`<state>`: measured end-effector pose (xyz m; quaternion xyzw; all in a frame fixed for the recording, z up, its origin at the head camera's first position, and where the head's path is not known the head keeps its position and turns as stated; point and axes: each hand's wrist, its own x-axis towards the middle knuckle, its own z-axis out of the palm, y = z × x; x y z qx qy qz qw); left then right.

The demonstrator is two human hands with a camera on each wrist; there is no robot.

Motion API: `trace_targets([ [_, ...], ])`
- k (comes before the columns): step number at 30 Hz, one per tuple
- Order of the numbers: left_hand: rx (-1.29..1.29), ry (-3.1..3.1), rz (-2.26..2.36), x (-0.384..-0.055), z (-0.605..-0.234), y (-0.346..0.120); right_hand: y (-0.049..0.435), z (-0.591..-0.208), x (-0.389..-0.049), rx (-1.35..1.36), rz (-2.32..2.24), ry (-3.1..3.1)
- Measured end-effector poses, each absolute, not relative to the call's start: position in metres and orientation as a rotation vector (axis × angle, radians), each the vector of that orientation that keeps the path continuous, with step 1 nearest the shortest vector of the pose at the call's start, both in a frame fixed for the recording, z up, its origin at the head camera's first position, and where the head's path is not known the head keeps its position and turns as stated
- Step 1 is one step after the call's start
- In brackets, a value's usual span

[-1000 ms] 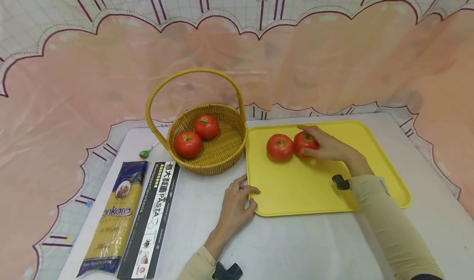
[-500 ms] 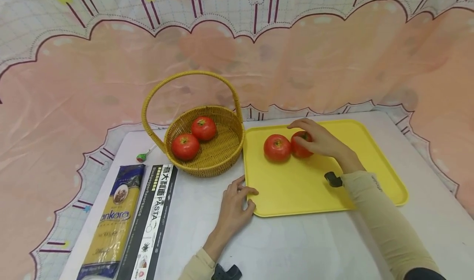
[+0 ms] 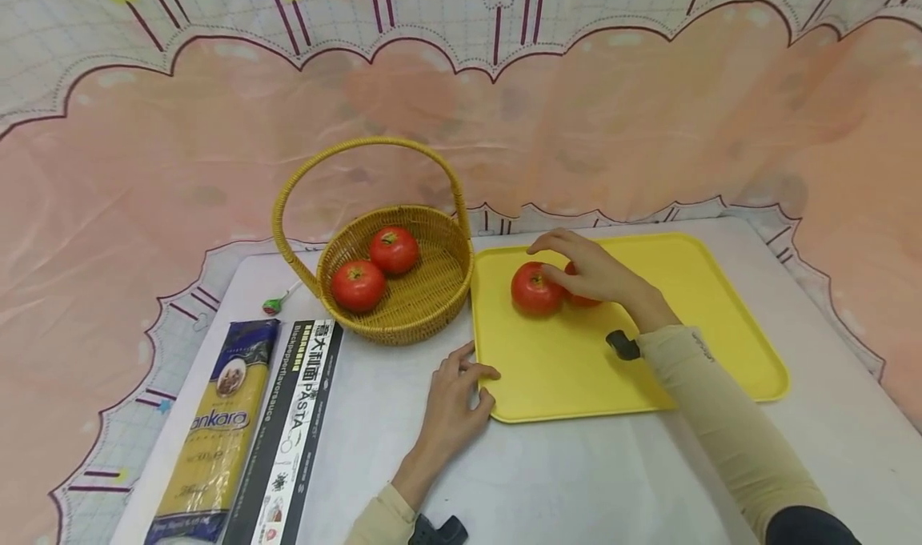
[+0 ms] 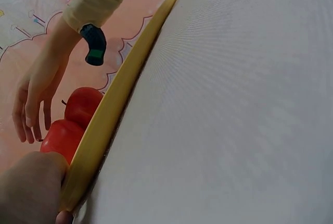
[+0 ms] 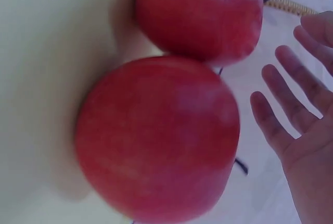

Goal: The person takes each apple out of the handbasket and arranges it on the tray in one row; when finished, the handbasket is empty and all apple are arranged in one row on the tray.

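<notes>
The right hand (image 3: 598, 273) is over the yellow tray (image 3: 562, 369), its grip apart. Below it, the left red fruit (image 3: 535, 293) and right red fruit (image 5: 158, 140) sit side by side on the tray. The left hand (image 3: 454, 405) touches the tray's near-left corner; whether its grip is clamped cannot be determined.

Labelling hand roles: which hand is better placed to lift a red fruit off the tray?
Probably the right hand, above the red fruits and holding nothing. The left hand is farther, at a corner of the tray.
</notes>
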<state>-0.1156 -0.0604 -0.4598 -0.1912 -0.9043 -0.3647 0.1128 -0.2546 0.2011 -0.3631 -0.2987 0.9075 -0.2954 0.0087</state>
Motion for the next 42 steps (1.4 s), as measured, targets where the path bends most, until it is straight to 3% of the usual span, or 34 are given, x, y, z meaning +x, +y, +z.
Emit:
trace_targets([
  [18, -0.575, -2.684, -1.069, -0.118, -0.46, -0.06, 0.155, -0.349, -0.274, -1.27, -0.755, 2.808],
  [42, -0.565, -2.691, -1.032, -0.115, -0.46, -0.063, 0.098, -0.354, -0.295, -1.518, -0.682, 2.69],
])
